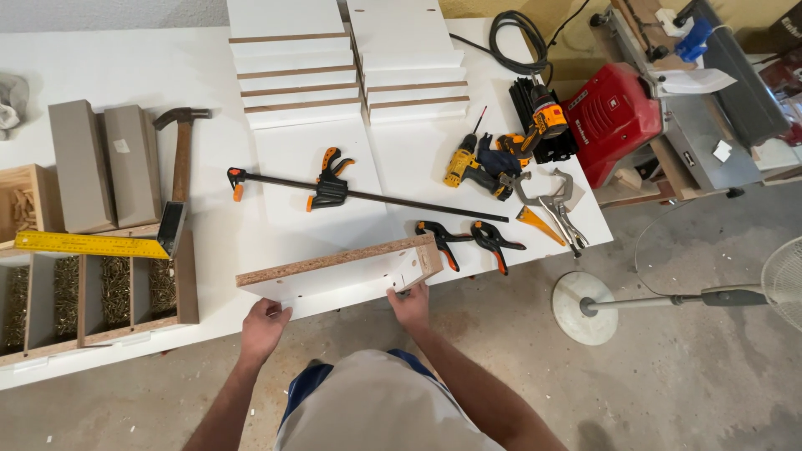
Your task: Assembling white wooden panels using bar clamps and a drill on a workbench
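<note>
Person stands at the near edge of a white worktable point(125, 67), seen from above. Both hands grip a white chipboard panel point(338, 269) w/ raw brown edge facing up, tilted on its long edge at the table's front edge. Left hand point(264, 327) holds the panel's lower left corner, fingers curled up under it, thumb side on the face. Right hand point(410, 302) holds the lower right end, fingertips pinching the panel's bottom edge near some small drilled holes.

Just beyond the panel: a long bar clamp point(334, 190) w/ orange-black handle, lying flat. To the right, two small spring clamps point(468, 240), locking pliers point(555, 205), two yellow cordless drills point(501, 150). Farther back, two stacks of white boards point(351, 67). Left of the panel: hammer point(180, 159), yellow square ruler point(88, 244), two grey blocks point(104, 163), a divided wooden tray point(100, 296) holding screws. Red machine point(614, 117) & a floor fan base point(585, 307) sit off the table, right.
</note>
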